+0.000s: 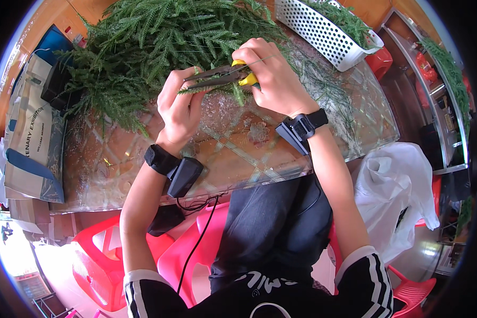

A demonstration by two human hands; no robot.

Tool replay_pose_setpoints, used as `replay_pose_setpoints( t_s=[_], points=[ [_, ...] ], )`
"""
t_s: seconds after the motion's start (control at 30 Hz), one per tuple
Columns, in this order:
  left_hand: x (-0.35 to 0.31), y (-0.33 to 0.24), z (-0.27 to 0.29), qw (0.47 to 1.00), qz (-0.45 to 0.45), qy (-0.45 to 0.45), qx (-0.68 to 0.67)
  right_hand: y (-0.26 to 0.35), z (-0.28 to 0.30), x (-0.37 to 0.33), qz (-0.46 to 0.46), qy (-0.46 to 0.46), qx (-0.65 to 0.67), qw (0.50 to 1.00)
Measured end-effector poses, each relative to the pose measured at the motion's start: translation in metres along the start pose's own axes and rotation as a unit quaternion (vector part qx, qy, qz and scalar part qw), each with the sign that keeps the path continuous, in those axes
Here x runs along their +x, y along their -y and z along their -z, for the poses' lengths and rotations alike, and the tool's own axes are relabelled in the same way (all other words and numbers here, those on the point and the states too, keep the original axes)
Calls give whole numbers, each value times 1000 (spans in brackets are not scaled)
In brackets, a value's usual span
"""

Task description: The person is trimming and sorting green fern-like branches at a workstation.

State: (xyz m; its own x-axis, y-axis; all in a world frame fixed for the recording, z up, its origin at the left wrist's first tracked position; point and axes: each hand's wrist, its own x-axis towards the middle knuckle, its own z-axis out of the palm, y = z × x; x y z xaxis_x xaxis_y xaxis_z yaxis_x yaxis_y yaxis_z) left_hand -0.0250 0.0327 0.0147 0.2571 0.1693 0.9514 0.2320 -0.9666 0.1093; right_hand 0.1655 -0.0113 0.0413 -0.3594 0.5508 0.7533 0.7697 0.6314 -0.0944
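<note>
**Pliers on a fern sprig, grips half buried**

The right hand (pixel 273 79) closes around the yellow grips of the pliers (pixel 217 75), hiding most of them. The dark metal nose lies flat, pointing toward the left hand (pixel 179 108), which pinches a feathery green sprig (pixel 209 89); its stem end is hard to trace. Beyond both hands lies a fern heap (pixel 159 42) on the glossy glass-topped table (pixel 233 153).

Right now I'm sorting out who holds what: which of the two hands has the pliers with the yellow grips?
The right hand grips the pliers by their yellow handles. The left hand only pinches a green fern sprig under the pliers' tips.
</note>
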Motion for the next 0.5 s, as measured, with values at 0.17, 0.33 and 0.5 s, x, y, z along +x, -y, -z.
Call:
replay_pose_setpoints(
  t_s=[0.17, 0.33, 0.5],
  points=[
    [3, -1, 1, 1000, -15, 15, -5, -3, 0, -2, 1, -7, -10, 1000],
    [2, -1, -1, 1000, 1, 25, -17, -4, 4, -2, -7, -4, -25, 1000],
    [4, -3, -5, 998, 38, 33, -21, -8, 1, -4, -5, -27, -35, 999]
  ],
)
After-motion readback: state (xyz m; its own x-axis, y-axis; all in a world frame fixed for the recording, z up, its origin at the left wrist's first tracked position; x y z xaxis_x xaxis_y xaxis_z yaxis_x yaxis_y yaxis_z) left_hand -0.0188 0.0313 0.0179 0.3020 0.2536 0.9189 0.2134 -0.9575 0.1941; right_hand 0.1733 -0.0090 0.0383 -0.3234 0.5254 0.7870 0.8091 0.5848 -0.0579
